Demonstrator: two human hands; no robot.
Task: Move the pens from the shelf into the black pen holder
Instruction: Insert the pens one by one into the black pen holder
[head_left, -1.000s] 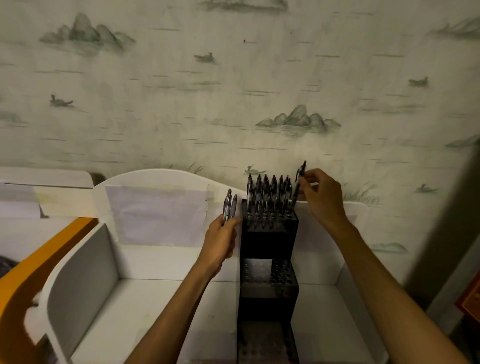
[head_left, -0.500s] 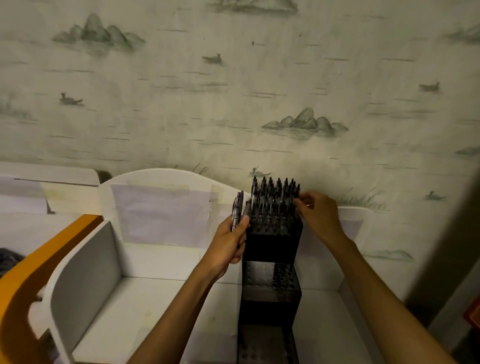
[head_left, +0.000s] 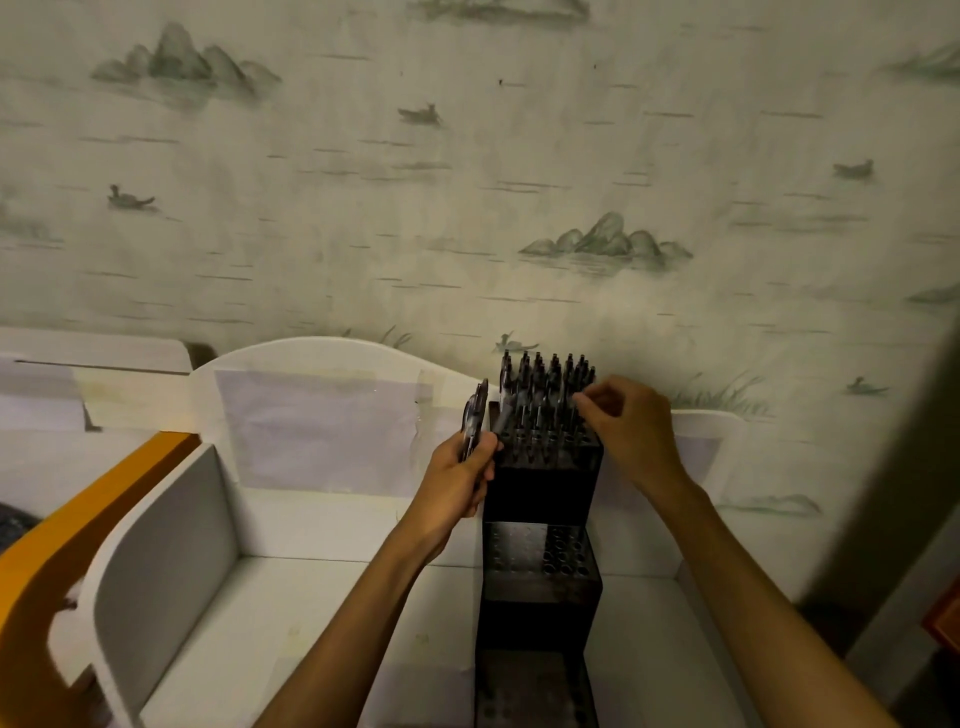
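- Filling the black pen holder (head_left: 543, 488) looks well advanced: its top, rear tier bristles with upright pens (head_left: 545, 395) packed close together, nearly every hole there taken as far as I can tell.
- The middle tier (head_left: 540, 558) shows open holes and no pens, and the lowest, nearest tier (head_left: 535, 691) also appears bare, so there is plenty of room left.
- The holder stands on the white shelf (head_left: 311, 597), against its back panel, right of centre; no loose pens show on the visible shelf floor, so what remains seems to be the handful held in the left hand.
- The left hand (head_left: 457, 478) is closed around a small bundle of spare pens (head_left: 475, 415), held upright just beside the holder's left edge, with the thumb near the top tier's corner. The forearm rises from the lower middle of the view.
- The right hand (head_left: 631, 426) reaches in from the right, wrist slightly bent, fingertips (head_left: 589, 402) pinched at the right-hand side of the top row. It seems to be seating or steadying a pen among the others, but whether it grips one or merely touches the tops I cannot tell, since the fingers blur into the cluster.
- My judgement: the job is past its midpoint, with the held bundle yet to be slotted in.
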